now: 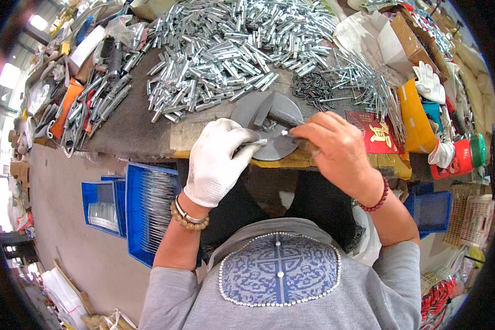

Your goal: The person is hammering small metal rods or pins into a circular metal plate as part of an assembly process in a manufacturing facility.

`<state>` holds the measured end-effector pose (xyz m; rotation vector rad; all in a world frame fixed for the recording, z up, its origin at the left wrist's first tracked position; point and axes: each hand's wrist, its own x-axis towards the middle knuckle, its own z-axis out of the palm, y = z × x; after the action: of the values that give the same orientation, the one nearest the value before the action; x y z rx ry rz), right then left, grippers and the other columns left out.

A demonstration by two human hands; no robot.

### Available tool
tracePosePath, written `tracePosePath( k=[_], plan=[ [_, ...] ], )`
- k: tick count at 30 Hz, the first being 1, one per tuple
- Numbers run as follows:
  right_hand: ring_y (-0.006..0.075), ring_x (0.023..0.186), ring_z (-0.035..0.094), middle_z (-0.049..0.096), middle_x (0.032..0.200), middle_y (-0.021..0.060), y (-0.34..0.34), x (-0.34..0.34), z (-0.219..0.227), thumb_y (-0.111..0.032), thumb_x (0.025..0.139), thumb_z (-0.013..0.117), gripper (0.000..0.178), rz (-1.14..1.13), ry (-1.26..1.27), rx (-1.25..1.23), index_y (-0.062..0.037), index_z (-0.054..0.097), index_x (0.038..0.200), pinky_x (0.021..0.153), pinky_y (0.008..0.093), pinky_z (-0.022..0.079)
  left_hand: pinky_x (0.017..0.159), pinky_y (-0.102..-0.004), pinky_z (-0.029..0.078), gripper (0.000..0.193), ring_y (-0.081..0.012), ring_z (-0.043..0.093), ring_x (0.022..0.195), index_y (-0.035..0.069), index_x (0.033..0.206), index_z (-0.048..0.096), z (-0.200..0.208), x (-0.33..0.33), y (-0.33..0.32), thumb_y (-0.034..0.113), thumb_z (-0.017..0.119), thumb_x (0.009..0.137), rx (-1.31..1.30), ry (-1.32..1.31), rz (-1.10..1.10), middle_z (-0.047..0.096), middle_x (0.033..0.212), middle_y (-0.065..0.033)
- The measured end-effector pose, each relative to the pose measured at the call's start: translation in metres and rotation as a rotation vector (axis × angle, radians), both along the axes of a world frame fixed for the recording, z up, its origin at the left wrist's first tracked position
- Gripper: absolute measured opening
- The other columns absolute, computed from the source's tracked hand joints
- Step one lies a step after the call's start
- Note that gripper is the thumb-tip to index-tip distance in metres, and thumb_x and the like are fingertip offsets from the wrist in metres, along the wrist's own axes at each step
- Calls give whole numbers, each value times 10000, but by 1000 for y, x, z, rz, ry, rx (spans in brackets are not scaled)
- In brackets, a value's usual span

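Note:
My left hand (217, 159), in a white knit glove, pinches a short silvery metal tube (262, 142) between thumb and fingers, its end pointing right. Bare, my right hand (335, 151) has its thumb and forefinger pressed together just right of the tube. A tiny bright tip (284, 132) shows at those fingertips; what it belongs to is too small to make out. Both hands are over a round grey metal plate (285, 149) at the bench's near edge. A dark metal block (283, 113) stands on the plate, partly behind my right fingers.
A big heap of metal tubes (214, 60) covers the bench's far side. Small dark pins (313, 89) and thin rods (363, 77) lie right, near a red card (375, 135). Pliers-like tools (102, 104) crowd the left. Blue crates (131, 220) stand below the bench.

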<state>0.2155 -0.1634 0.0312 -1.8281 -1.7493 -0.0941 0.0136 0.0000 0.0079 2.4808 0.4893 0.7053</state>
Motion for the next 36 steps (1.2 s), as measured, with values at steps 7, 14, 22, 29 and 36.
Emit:
tracePosePath(
  k=[7,14,22,29,36],
  plan=[
    [296,971,664,643,965,66,8,-15,-8,-39,759,746,225,16,39,-57,-100,729,976,814,424,573,848,-415,530,149,-318,660,937,49,942,780,-4,-2,4,118,849,829,-14,-19,-23,689,944,-122],
    [289,945,645,612,950,61,13,-15,-12,-77,776,741,186,75,5,-56,-99,729,960,824,423,555,846,-417,528,153,-322,661,942,44,940,775,-8,-4,5,104,848,820,-41,-14,-20,689,951,-122],
    [290,946,645,635,977,69,18,-8,-5,-34,712,749,291,172,-52,-79,-74,751,1000,854,418,537,848,-400,520,162,-300,657,939,51,966,787,-9,-3,3,86,842,817,-100,-45,-32,690,959,-111],
    [273,916,634,604,947,58,21,-16,-15,-79,765,709,213,176,-144,-23,-92,722,978,820,413,523,845,-384,512,166,-272,635,937,45,961,795,-8,-5,1,54,839,801,-132,-57,-54,664,931,-90],
    [343,921,707,699,963,123,-9,7,-15,13,775,737,253,-315,108,127,-90,755,1005,818,444,586,847,-368,505,157,-260,627,945,35,954,799,-9,-7,-1,39,847,805,-112,-56,-19,658,922,-85]
  ],
)
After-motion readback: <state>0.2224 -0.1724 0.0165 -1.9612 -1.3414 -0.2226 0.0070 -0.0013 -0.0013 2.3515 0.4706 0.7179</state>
